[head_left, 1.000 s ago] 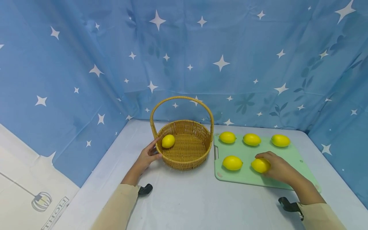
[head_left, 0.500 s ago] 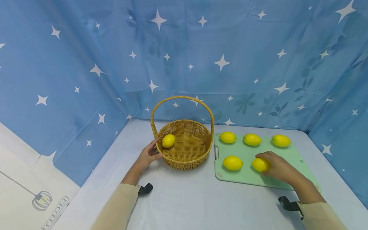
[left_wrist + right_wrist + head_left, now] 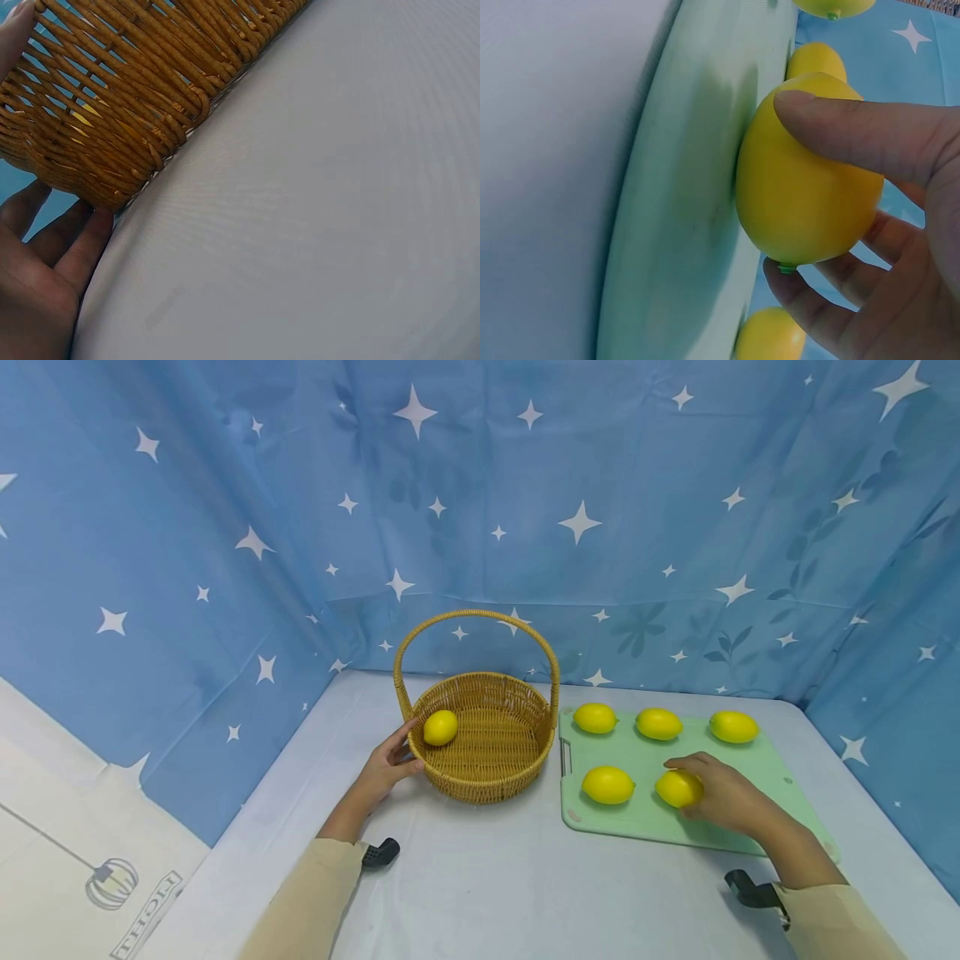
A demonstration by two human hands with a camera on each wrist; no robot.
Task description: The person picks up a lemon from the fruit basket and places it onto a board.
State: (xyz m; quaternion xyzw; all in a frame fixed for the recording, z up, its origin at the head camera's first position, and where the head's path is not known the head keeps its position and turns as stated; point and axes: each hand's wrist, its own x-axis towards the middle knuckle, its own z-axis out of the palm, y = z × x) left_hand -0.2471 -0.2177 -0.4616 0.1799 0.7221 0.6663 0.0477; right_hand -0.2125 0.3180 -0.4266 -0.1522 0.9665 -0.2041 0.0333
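Observation:
A round wicker basket (image 3: 483,791) with a tall arched handle stands on the table, one yellow lemon (image 3: 440,727) inside at its left. My left hand (image 3: 382,773) rests against the basket's left outer side. In the left wrist view its fairly straight fingertips (image 3: 94,229) touch the weave low down, with the thumb higher up. Over the light green cutting board (image 3: 641,821), my right hand (image 3: 722,795) holds another lemon (image 3: 802,180). The right wrist view shows the thumb across it and fingers on its far side, its green tip near a fingertip.
Behind the held lemon, a row of lemons lies along the board's back, among them a middle one (image 3: 658,724). A further lemon (image 3: 608,785) sits at the front left of the board. A blue star-patterned curtain (image 3: 480,527) borders the white table (image 3: 480,877).
Almost nothing differs. My right hand and the lemon in it shift by a hair at most, and the left hand stays against the basket.

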